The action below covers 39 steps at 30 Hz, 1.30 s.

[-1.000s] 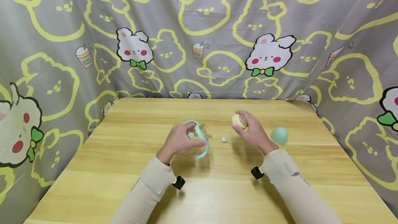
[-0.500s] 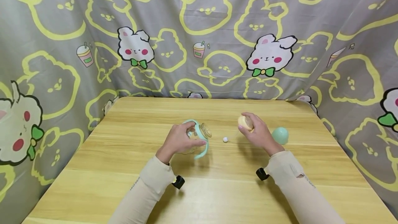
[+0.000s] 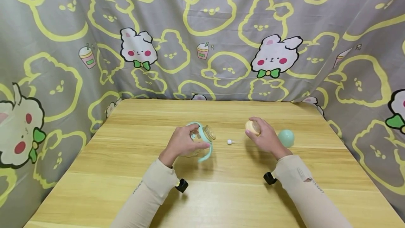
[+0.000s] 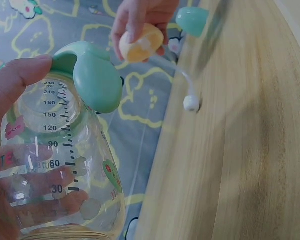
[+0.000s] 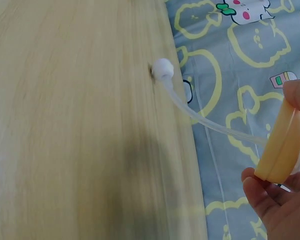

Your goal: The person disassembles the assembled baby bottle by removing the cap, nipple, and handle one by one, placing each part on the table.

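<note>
My left hand (image 3: 186, 141) grips a clear baby bottle (image 4: 65, 160) with mint-green handles (image 4: 97, 82) and printed volume marks. The bottle is tilted, its uncapped neck (image 3: 209, 132) pointing right. In my right hand (image 3: 265, 136) is a yellow nipple collar (image 5: 282, 145), held by its rim between thumb and fingers. A thin clear straw (image 5: 210, 122) runs from the collar down to a white weighted end (image 5: 163, 69), which touches or nearly touches the tabletop between the two hands. A mint-green dome cap (image 3: 286, 138) stands on the table just right of my right hand.
The wooden table (image 3: 221, 200) reaches back to a grey curtain (image 3: 221, 73) with yellow outlines and rabbit prints, which also hangs along both sides. Small black wrist cameras (image 3: 182, 185) sit under both cuffs.
My right hand has moved right and slightly toward me with the yellow collar, away from the bottle. The white straw end has barely shifted. My left hand stays in place.
</note>
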### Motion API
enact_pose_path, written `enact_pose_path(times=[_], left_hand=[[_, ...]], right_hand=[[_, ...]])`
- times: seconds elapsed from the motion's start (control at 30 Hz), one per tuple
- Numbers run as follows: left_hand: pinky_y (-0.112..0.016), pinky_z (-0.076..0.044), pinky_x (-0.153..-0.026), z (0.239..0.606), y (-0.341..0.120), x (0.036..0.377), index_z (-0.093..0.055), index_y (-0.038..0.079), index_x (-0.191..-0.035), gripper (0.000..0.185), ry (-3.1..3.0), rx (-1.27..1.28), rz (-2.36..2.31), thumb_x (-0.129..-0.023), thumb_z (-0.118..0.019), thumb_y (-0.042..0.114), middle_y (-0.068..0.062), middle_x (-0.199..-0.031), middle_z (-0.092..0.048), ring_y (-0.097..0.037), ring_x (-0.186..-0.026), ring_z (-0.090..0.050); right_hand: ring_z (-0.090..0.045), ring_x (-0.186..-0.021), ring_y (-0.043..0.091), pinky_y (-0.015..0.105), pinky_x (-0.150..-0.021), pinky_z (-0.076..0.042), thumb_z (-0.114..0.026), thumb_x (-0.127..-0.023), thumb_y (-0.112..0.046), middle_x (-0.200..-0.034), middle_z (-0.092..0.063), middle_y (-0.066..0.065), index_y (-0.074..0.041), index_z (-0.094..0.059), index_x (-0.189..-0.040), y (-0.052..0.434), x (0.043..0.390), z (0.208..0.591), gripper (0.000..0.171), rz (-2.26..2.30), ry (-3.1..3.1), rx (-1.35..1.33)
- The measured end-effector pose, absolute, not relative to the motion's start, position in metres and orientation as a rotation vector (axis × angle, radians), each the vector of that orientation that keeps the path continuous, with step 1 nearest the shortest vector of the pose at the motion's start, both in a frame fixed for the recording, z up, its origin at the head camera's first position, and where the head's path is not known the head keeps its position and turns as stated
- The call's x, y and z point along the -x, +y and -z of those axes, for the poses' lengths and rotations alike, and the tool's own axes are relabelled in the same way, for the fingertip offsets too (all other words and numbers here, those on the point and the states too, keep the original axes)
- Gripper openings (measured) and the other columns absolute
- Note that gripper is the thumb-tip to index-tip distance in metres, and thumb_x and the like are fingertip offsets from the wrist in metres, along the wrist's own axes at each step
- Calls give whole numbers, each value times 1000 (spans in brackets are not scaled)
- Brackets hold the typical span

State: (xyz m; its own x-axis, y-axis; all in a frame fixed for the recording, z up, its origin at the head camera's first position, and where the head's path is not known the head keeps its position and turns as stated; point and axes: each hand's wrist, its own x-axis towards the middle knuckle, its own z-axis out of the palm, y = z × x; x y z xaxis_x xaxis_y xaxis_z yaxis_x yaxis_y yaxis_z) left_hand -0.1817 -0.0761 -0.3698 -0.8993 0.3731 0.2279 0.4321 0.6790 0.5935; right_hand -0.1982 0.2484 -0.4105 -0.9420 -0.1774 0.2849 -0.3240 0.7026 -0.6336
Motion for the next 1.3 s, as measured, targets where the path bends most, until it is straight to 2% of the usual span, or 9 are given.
enact_pose_path(times=[0.13, 0.4, 0.63, 0.87, 1.1, 1.3], left_hand=[[-37, -50, -74, 371, -76, 182, -66, 12, -104, 53, -2794, 673, 1013, -70, -82, 50, 0, -96, -68, -13, -76, -61], [-37, -50, -74, 371, -77, 183, -65, 11, -106, 55, -2794, 683, 1003, -71, -81, 51, 0, -97, -69, -13, -75, -61], [-38, -50, -74, 370, -77, 182, -66, 12, -108, 56, -2801, 666, 1022, -70, -81, 51, 2, -97, -68, -12, -75, -60], [-39, -50, -78, 371, -76, 183, -65, 10, -116, 62, -2815, 643, 1052, -70, -82, 50, -4, -102, -70, -14, -79, -62], [-39, -51, -76, 372, -76, 182, -66, 9, -112, 61, -2806, 661, 1045, -70, -82, 50, 1, -97, -69, -19, -82, -64], [-40, -50, -77, 371, -75, 183, -65, 9, -115, 62, -2813, 660, 1036, -70, -81, 50, -6, -101, -70, -17, -82, -62]], right_hand=[[-38, -130, 45, 63, -102, -30, -62, -94, -32, -143, -42, 23, -7, -43, -141, 251, 198, 412, 56, -1057, -2747, -380], [-43, -125, 45, 60, -100, -34, -66, -92, -28, -138, -46, 25, -7, -46, -137, 254, 199, 417, 54, -1018, -2791, -358], [-42, -125, 46, 61, -99, -33, -65, -93, -30, -137, -47, 26, -5, -45, -139, 259, 199, 423, 56, -978, -2843, -343], [-41, -126, 48, 62, -100, -32, -64, -93, -32, -137, -46, 27, -2, -44, -139, 263, 200, 429, 58, -944, -2859, -361], [-43, -123, 49, 62, -98, -34, -66, -92, -30, -133, -49, 28, -2, -46, -137, 268, 201, 436, 57, -904, -2871, -385], [-41, -125, 49, 63, -99, -32, -67, -92, -27, -135, -47, 29, -1, -47, -137, 269, 201, 437, 56, -900, -2870, -401]])
